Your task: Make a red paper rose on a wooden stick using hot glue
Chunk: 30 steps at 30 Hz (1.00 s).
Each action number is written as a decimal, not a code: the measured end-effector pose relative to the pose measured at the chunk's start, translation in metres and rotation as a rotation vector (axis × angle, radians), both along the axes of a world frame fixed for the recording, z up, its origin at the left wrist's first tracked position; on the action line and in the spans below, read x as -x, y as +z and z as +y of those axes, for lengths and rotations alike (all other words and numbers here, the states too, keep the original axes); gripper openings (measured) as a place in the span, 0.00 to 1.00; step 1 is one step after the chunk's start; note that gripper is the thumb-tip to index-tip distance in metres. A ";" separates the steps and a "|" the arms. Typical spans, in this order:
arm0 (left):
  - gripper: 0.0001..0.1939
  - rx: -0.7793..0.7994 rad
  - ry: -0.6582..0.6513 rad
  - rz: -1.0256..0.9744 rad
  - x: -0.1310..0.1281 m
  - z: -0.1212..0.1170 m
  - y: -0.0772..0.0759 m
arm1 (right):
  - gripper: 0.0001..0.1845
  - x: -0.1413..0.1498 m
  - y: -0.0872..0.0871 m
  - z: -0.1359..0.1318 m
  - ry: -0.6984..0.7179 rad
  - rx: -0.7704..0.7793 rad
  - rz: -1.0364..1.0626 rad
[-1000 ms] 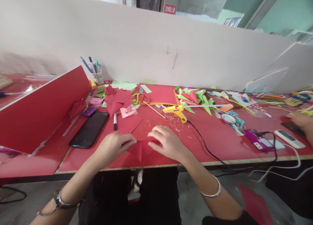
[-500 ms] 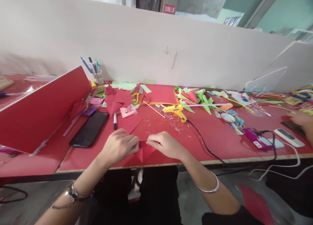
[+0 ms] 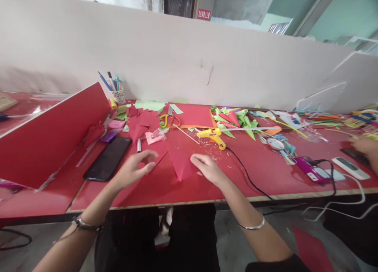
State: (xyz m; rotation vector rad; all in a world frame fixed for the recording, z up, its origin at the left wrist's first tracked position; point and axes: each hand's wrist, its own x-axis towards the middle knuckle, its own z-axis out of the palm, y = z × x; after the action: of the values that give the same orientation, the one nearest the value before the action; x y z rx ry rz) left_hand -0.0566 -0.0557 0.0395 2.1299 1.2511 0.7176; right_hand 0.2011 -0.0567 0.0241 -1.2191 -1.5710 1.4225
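A piece of red paper (image 3: 178, 161), creased and pointed toward the table's front edge, is held up a little in front of me. My right hand (image 3: 209, 170) pinches its right side between thumb and fingers. To the left of the paper my left hand (image 3: 136, 168) is open, thumb and fingers apart and slightly blurred, with nothing in it. Beyond the hands lies a yellow glue gun (image 3: 215, 135) with a long glue stick in its back. A marker (image 3: 138, 145) and a small pink packet (image 3: 156, 135) lie past my left hand.
A black phone (image 3: 108, 158) and an upright red board (image 3: 56, 140) stand to the left. Scissors (image 3: 176, 120), paper scraps and green and red paper cones (image 3: 236, 120) fill the back. The glue gun's black cord (image 3: 248, 175) crosses the right. Another person's hand (image 3: 364, 146) is far right.
My left hand has let go of the red paper and moved left, its fingers opening. My right hand has shifted right and slightly away, and the paper now points toward me.
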 end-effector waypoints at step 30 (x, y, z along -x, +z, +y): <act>0.27 0.389 0.060 -0.604 -0.036 0.086 -0.026 | 0.26 0.043 0.005 0.049 0.005 -0.406 -0.198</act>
State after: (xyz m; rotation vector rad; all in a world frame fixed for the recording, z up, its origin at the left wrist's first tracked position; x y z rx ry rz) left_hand -0.0206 0.0308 0.0140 1.4174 1.0155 0.9600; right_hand 0.1586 -0.0079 0.0292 -1.1315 -1.8842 0.9418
